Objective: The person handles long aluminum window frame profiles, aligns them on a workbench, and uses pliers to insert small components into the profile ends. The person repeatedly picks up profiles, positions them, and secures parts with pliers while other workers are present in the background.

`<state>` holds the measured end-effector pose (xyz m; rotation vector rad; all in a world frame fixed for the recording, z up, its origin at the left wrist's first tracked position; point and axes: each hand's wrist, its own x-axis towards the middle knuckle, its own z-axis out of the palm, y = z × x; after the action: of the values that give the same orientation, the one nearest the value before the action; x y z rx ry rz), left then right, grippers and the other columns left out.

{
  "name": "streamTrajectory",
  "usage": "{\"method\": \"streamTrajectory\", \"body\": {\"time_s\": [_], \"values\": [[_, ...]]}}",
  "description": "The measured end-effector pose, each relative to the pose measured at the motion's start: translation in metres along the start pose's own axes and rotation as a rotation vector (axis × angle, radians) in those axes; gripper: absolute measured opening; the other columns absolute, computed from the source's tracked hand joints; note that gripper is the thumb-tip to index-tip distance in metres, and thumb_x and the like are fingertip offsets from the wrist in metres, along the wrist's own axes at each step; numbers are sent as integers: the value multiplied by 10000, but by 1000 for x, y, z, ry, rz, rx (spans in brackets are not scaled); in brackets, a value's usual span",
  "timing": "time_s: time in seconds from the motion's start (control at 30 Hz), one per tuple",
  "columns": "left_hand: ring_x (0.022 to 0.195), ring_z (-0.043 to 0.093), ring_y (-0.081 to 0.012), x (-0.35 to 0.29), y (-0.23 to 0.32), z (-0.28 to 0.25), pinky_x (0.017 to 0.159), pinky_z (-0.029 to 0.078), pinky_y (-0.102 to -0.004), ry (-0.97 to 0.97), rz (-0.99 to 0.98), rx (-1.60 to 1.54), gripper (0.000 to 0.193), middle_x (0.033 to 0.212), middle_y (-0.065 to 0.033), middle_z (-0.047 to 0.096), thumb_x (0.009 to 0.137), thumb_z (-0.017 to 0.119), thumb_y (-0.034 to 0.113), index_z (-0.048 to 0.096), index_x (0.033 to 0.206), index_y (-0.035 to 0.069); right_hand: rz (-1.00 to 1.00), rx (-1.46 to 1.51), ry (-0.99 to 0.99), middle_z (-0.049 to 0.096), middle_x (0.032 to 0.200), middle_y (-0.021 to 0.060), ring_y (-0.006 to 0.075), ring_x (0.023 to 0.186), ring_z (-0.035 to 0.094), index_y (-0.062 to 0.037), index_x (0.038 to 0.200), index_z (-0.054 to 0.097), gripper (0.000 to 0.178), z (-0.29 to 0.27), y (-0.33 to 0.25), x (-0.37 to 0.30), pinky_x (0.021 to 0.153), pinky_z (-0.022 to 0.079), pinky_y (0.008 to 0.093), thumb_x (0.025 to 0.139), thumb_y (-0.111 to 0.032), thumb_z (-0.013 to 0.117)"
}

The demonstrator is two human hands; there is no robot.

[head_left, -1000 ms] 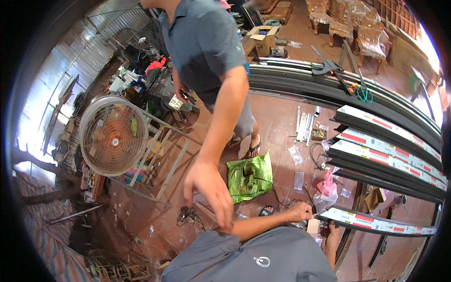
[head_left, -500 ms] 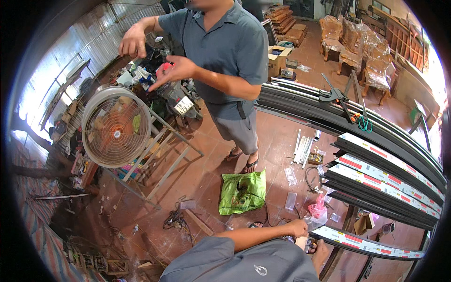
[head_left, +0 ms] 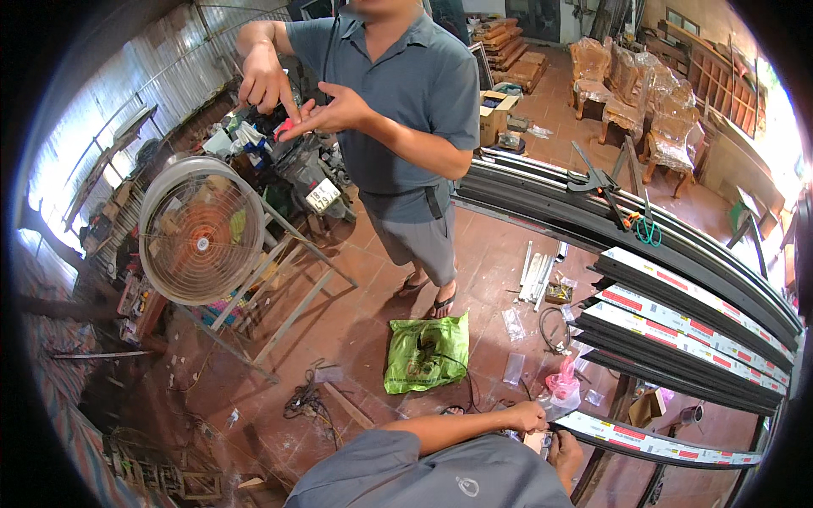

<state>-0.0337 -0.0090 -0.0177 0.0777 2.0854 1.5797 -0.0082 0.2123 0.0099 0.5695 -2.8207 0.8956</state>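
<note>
Right hand (head_left: 566, 450), low and right of centre in the frame, curls around a small dark tool (head_left: 548, 443) whose make I cannot tell, closed on it at the end of a long metal strip (head_left: 652, 442) with red and white labels. Left hand (head_left: 525, 417) reaches across just above, fingers bent together against a pink plastic bag (head_left: 563, 378) (probably steadying the strip end). Nearer the middle, a green bag (head_left: 428, 353) lies on the tiled floor (head_left: 356, 330). At upper centre another person (head_left: 406, 110) stands gesturing beside a round fan (head_left: 201, 230).
</note>
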Motion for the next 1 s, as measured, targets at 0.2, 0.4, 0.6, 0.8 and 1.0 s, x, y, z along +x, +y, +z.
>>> {"method": "streamTrajectory", "body": {"time_s": [0.2, 0.4, 0.6, 0.8, 1.0], "values": [[583, 645, -180, 4, -4, 1, 521, 499, -369, -27, 1, -35, 333, 696, -72, 698, 912, 728, 340, 746, 940, 8, -74, -45, 29, 696, 803, 144, 385, 731, 667, -95, 950, 710, 97, 6, 11, -1, 681, 491, 512, 881, -161, 730], [636, 656, -168, -10, 32, -10, 488, 503, -330, -181, -111, -245, 634, 859, -85, 703, 905, 738, 586, 686, 1162, 8, -58, -43, -37, 688, 792, 152, 391, 737, 669, -84, 930, 684, 90, -3, 9, 2, 677, 485, 521, 875, -152, 708], [538, 683, -216, 12, 47, 1, 442, 534, -337, -148, -221, -133, 1098, 779, -132, 668, 825, 431, 967, 673, 1121, -62, -85, -7, -47, 676, 755, 153, 400, 689, 659, -93, 924, 676, 75, 1, 13, 5, 639, 488, 519, 868, -141, 687], [516, 688, -247, 21, 61, 8, 438, 544, -360, -162, -228, -50, 1112, 673, -161, 668, 830, 379, 977, 717, 883, -80, -91, -118, -107, 683, 775, 165, 401, 707, 663, -96, 976, 675, 124, 4, 26, 2, 665, 502, 533, 859, -135, 671], [493, 684, -291, 14, 75, 3, 464, 560, -402, -136, -184, 56, 1059, 612, -192, 672, 891, 388, 904, 711, 721, -91, -169, -155, -65, 703, 784, 142, 353, 691, 694, -85, 1017, 674, 127, -2, 21, 6, 647, 538, 481, 921, -168, 677]]}}
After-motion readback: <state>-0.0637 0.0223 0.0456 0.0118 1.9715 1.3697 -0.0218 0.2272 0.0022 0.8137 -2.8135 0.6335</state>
